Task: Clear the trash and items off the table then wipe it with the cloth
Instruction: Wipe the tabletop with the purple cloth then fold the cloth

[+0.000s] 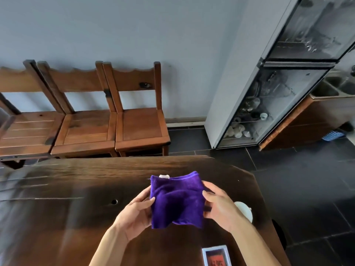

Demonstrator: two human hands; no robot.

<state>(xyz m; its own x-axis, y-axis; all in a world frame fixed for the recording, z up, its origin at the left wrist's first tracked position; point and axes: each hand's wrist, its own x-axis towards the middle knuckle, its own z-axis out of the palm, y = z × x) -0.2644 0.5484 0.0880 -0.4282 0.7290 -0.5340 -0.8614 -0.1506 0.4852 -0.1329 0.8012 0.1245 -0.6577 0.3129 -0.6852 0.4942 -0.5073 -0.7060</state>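
A dark wooden table (76, 189) fills the lower half of the view, with three wooden chairs (86, 121) lined against a pale wall behind it and a glass-fronted cabinet (269, 93) leaning into the right side of the frame. The purple cloth (176, 200) is not on the table — it hangs folded in the air above the near right part of the top, held between both hands. The left hand (134, 214) grips its left edge with thumb over the front and fingers curled behind; the right hand (221, 206) pinches the right edge in the same way. The cloth sits squarely between the two, so neither hand is nearer, and its folded face is turned toward the camera, the upper hem running left to right. The bare tabletop lies directly beneath and stretches away to the left, so I judge the wipe would start by lowering the cloth straight down. A white round object (244, 210) is mostly hidden behind the right wrist, and a small card or box (216, 256) is cut off at the bottom edge — both look like items not yet cleared. A small white tag (164, 176) shows at the cloth's top hem.
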